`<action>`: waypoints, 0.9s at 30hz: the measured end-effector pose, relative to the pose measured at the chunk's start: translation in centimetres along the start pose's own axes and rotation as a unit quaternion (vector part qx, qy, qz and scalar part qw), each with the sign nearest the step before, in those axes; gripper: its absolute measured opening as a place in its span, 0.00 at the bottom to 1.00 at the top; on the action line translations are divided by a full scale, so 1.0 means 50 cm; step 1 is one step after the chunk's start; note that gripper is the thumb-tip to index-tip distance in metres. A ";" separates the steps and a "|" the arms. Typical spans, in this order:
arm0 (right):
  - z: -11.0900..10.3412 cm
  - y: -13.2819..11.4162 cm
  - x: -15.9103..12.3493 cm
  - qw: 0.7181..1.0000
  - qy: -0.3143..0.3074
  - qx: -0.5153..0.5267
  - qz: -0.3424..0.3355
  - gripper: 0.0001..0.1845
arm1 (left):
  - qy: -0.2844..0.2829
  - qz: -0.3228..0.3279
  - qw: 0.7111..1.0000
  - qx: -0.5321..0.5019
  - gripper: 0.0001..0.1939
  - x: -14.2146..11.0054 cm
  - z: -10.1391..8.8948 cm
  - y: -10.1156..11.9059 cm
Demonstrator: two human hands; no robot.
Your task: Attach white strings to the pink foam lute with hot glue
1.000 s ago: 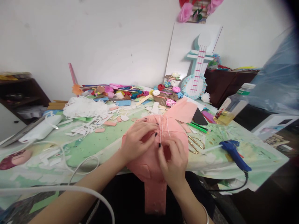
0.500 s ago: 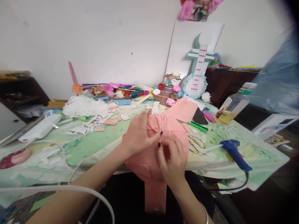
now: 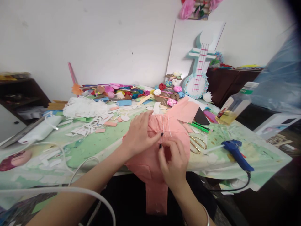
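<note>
A pink paper-covered craft body [image 3: 138,171] leans over the table's front edge, its narrow strip hanging down at the bottom. White strings [image 3: 162,122] run across its upper part, between wrinkles in the paper. My left hand [image 3: 137,133] lies over the body's left side, fingers stretched toward the far edge, its dark-nailed thumb pressing at the strings. Just below that thumb, my right hand [image 3: 174,160] is closed in a pinch on a string, with the fingers curled against the pink paper. The exact point of the pinch is partly hidden.
Gold-handled scissors [image 3: 198,144], a green cutter [image 3: 199,127] and a blue glue gun [image 3: 237,155] lie to the right. Behind them stands a bottle [image 3: 232,106]. Tangled white string [image 3: 84,108] and paper scraps cover the left. A decorated instrument model [image 3: 198,69] leans at the back.
Both hands and the pink craft stay almost in place. The view has shifted very slightly.
</note>
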State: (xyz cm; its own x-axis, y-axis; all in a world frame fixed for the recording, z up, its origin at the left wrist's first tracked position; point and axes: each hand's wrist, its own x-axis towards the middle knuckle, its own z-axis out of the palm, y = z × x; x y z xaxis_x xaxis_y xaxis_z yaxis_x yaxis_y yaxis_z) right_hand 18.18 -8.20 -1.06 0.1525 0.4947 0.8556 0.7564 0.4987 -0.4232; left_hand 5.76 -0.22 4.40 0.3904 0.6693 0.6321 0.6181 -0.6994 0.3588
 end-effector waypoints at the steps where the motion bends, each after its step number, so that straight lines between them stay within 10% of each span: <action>1: 0.000 0.000 0.000 1.000 0.001 0.001 0.000 0.05 | 0.000 0.000 1.000 0.000 0.32 0.000 0.000 0.000; 27: 0.004 -0.002 0.000 1.000 -0.004 -0.022 0.002 0.05 | -0.006 0.000 1.000 -0.001 0.31 -0.003 -0.002 0.001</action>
State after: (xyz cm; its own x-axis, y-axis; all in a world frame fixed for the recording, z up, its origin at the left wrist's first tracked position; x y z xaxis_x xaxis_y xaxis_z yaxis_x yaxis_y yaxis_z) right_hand 17.97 -8.11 -1.07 0.1503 0.5015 0.8520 0.7827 0.4662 -0.4125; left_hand 5.65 -0.37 4.37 0.3991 0.6718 0.6241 0.6172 -0.7002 0.3590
